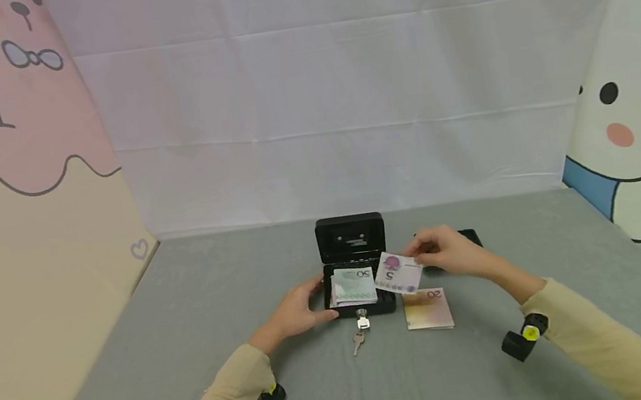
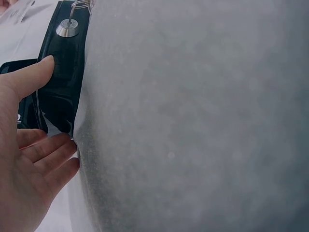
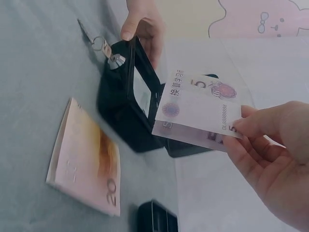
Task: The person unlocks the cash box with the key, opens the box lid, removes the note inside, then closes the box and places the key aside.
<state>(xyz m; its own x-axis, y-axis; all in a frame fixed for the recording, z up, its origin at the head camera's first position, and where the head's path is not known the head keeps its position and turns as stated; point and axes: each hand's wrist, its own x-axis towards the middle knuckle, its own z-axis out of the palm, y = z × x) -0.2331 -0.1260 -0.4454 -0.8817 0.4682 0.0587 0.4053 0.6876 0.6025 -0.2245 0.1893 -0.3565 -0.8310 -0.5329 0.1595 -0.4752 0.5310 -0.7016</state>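
The grey table [image 1: 199,384] is walled at the back by a white sheet [image 1: 329,88] and at both sides by cartoon panels [image 1: 6,136].

Near the table's middle sits the black cash box [image 1: 361,304], lid up, a 50 note [image 1: 354,285] inside and a key [image 1: 362,319] in its front lock. The left hand [image 1: 296,311] rests with straight fingers against the box's left side. The right hand [image 1: 449,251] pinches a purple 5 note [image 1: 396,273] by one end, above the box's right rim.

The thin note could flop or catch on the rim and slide out beside the 20 note [image 1: 428,308] lying on the table in front of the box's right corner. If the bracing hand lets go, a push could shift the light box or tip its lid shut.
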